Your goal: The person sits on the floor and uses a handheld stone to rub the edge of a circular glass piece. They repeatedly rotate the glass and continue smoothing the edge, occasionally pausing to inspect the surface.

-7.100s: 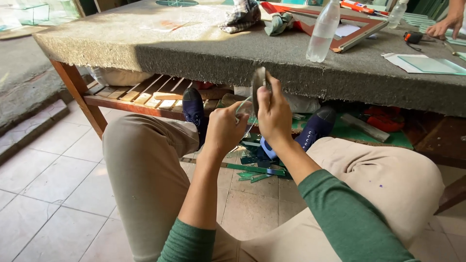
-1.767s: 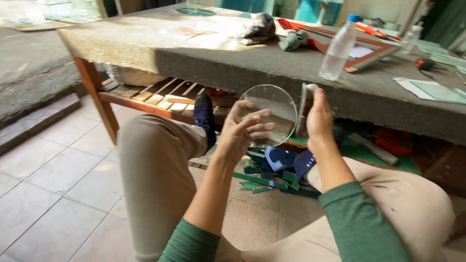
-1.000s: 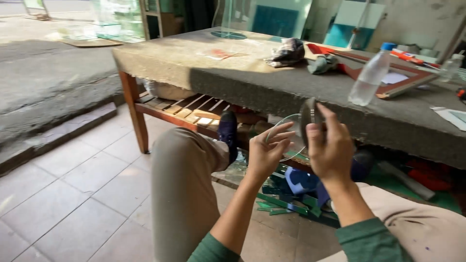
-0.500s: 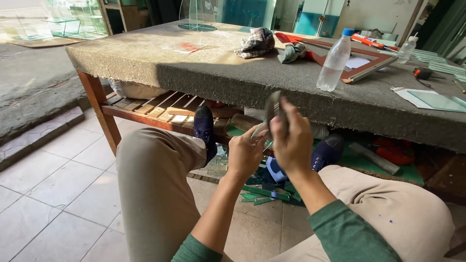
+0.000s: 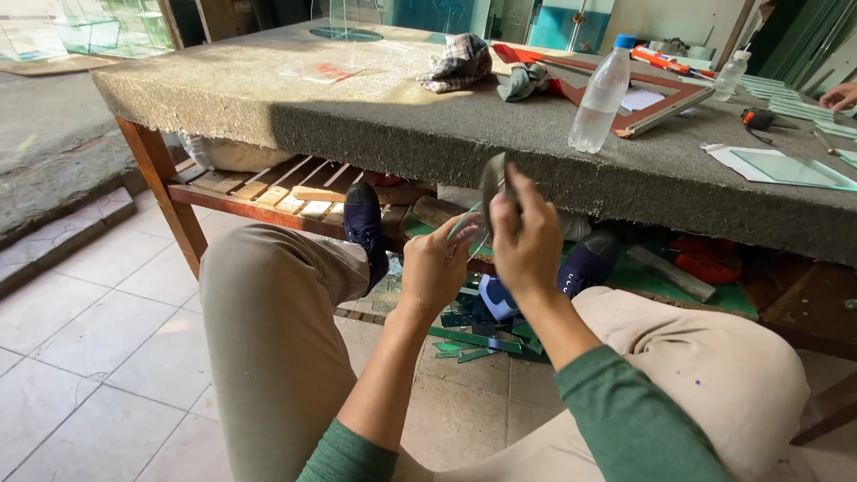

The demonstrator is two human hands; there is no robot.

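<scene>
While half a second ago the round glass piece [image 5: 471, 234] was held nearly edge-on just below the surface rim, it now sits a little lower and closer to the knees, tilted so a sliver of its clear face shows, and the view has shifted slightly left. Nearest the camera, two green sleeves lead forward over beige trouser legs. At the left, the left hand [image 5: 437, 266] is curled around the lower edge of the glass, fingers closed on it from below. Just beside it, the right hand [image 5: 527, 243] is closed around a small grey block [image 5: 493, 181], pressing it against the upper rim of the glass; thumb and fingers are wrapped tight. The glass looks thin, transparent and faintly green at its edge, with the floor clutter visible through it. Below the hands, dark blue shoes rest near green glass offcuts [image 5: 478, 339] on the tiled floor. Farther off, the grey carpeted surface [image 5: 375, 134] carries a clear plastic bottle [image 5: 603, 95] with a blue cap, a crumpled checked cloth [image 5: 460, 62], a red wooden frame [image 5: 661, 100] and a flat glass sheet [image 5: 786, 168]. At the far right edge, another person's hand [image 5: 839, 95] rests on the surface.
</scene>
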